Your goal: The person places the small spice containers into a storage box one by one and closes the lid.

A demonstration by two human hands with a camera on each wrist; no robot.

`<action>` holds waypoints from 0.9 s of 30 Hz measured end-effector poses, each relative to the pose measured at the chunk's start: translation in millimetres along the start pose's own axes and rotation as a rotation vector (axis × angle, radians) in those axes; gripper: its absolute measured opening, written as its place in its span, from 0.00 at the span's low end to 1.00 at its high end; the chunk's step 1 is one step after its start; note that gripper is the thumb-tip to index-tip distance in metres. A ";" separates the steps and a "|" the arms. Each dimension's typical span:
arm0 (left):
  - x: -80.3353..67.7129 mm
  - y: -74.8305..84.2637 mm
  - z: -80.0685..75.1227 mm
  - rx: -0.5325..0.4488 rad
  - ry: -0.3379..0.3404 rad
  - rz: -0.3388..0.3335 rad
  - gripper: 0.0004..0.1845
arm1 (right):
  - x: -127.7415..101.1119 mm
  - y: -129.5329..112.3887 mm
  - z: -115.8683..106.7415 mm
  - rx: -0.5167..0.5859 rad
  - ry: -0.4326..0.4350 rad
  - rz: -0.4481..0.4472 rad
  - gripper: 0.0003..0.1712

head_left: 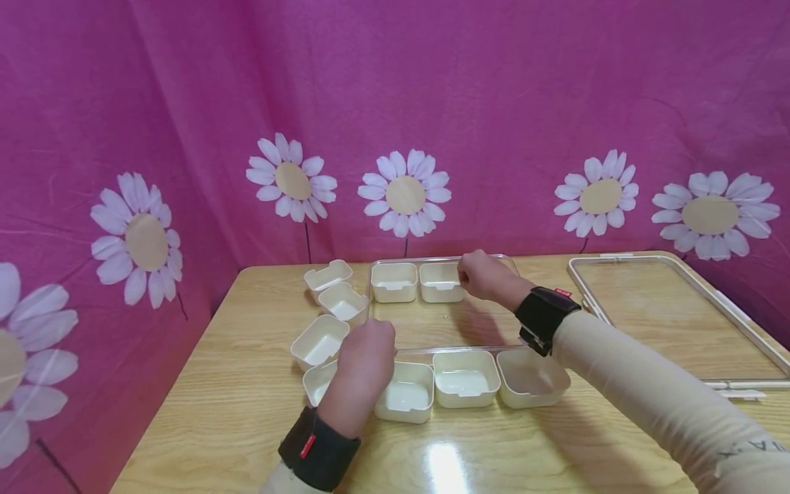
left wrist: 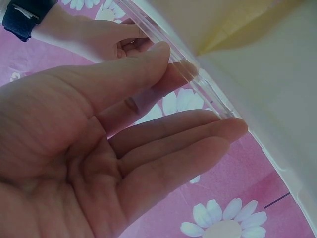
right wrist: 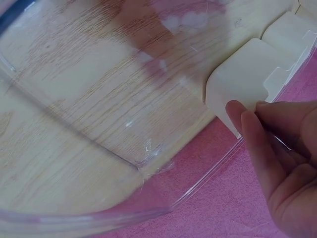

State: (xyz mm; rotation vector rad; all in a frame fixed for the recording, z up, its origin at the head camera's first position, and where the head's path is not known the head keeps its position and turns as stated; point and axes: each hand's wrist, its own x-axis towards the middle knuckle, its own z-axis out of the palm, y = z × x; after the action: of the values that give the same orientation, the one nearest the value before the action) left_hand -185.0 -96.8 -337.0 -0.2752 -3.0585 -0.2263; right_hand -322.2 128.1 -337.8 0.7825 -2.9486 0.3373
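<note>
Clear plastic tray [head_left: 446,353], shallow, rounded corners, on the wooden table [head_left: 210,412]. Gripped at two opposite points.

Left hand [head_left: 364,357]: at the tray's near-left edge. Thumb and forefinger pinching the clear rim [left wrist: 198,82] in the left wrist view, remaining fingers [left wrist: 188,144] straight and together below it.

Right hand [head_left: 484,274]: at the far-right corner. Fingertips [right wrist: 247,121] curled against the rim beside a cream cup [right wrist: 247,79]; thumb hidden, so the pinch probable but not certain.

Contents of tray: two cream cups [head_left: 417,282] side by side along the far edge. Whether the near row of three cups [head_left: 469,381] sits inside or just outside the near wall, cannot tell.

Loose beside the tray, on the left: four more cups [head_left: 330,302], upright, close together. Fifth one partly hidden under the left hand.

Clear lid [head_left: 673,315] with a pale frame, flat on the table, well apart to the right.

Step in hand, by judgement: steadying or shifting the tray between both hands, filling only part done. Next move calls for an even two-handed pull, kept level so the seated cups stay put, then a freed hand for the loose cups.
</note>
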 end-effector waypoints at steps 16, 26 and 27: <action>-1.3 2.2 -1.8 0.010 0.004 0.004 0.09 | -1.5 -2.1 -2.5 -0.045 -0.018 0.023 0.05; -1.9 1.6 -1.7 0.017 0.017 0.015 0.08 | -2.6 -2.6 -4.2 -0.048 -0.015 0.003 0.03; -1.6 1.3 -1.3 0.017 0.016 0.014 0.08 | -2.6 -2.6 -4.2 -0.045 -0.016 0.000 0.03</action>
State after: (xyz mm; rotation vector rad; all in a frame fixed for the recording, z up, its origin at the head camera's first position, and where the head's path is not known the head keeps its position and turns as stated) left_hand -183.1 -96.0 -335.6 -0.2920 -3.0406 -0.2009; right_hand -318.6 128.2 -333.5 0.7830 -2.9596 0.2645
